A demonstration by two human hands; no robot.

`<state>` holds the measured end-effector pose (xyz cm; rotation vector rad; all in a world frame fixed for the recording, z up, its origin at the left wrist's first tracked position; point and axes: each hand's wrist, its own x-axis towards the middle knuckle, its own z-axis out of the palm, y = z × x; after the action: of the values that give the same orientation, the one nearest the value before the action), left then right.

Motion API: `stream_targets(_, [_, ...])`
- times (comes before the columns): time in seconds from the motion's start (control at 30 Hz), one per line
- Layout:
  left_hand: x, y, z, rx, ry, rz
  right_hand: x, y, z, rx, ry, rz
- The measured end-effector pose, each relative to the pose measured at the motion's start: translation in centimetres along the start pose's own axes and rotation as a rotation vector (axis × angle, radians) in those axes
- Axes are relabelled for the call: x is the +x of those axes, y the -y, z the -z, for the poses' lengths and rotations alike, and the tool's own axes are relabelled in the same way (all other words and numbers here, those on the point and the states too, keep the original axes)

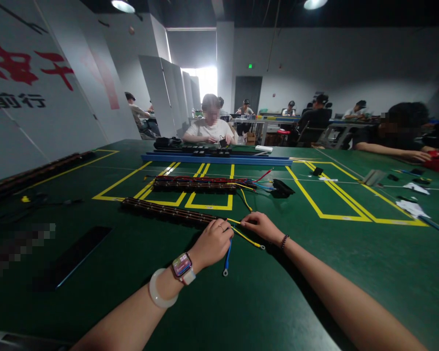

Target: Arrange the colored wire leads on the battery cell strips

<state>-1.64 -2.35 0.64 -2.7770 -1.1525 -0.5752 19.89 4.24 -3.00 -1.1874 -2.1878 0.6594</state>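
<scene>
On the green table lies a long dark bar with copper-coloured lines point(168, 210), angled toward me. My left hand point(214, 241) is closed around its near right end, where several wires come out. A yellow wire point(235, 222) runs from that end to my right hand point(259, 225), which pinches it between thumb and fingers. Another yellow wire point(250, 238) with a ring terminal slants out below, resting near the table. A blue wire point(227, 256) with a ring terminal hangs from under my left hand toward me. My left fingertips are partly hidden.
Behind lies a similar bundle point(193, 184) with red, blue and yellow wires. Blue rails point(215, 160) stretch across the far side, before a seated person point(209, 122). A dark flat panel point(81, 253) lies left. Another person point(395, 134) works at right, near paper scraps point(412, 208).
</scene>
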Motion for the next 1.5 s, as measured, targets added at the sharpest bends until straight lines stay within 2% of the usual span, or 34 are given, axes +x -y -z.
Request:
stream_targets(0.23, [0.0, 0.3, -0.2, 0.058, 0.089, 0.106, 0.0, 1.5, -0.1, -0.098, 0.051, 0.015])
stream_targets(0.33, [0.0, 0.3, -0.4, 0.074, 0.135, 0.146, -0.1, 2.9, -0.8, -0.213, 0.063, 0.005])
stream_targets(0.47, [0.0, 0.2, -0.5, 0.071, 0.151, 0.176, -0.2, 4.3, -2.0, -0.329, 0.019, -0.009])
stream_targets(0.67, [-0.1, 0.3, -0.3, -0.063, 0.147, 0.304, -0.1, 4.9, -2.7, -0.275, 0.021, -0.059])
stream_targets(0.8, [-0.2, 0.6, -0.8, -0.292, 0.073, 0.387, 0.1, 5.0, -2.4, -0.165, 0.037, -0.082])
stream_targets(0.9, [-0.1, 0.8, -1.9, -0.612, 0.02, 0.492, 0.2, 5.0, -2.3, -0.121, 0.034, -0.078])
stream_targets(1.03, [0.3, 0.4, -3.0, -1.206, 0.155, 0.709, 0.1, 5.6, -2.1, -0.234, 0.032, -0.035])
stream_targets(1.17, [0.2, -0.7, -3.1, -1.611, 0.192, 0.746, -0.5, 7.1, -1.9, -0.489, 0.053, 0.007])
stream_targets(1.27, [0.1, -1.1, -3.2, -1.763, 0.194, 0.736, -0.9, 8.1, -2.1, -0.653, 0.078, 0.072])
stream_targets(1.5, [0.0, -1.0, -3.7, -1.82, 0.155, 0.792, -1.6, 9.1, -2.6, -0.801, 0.12, 0.183])
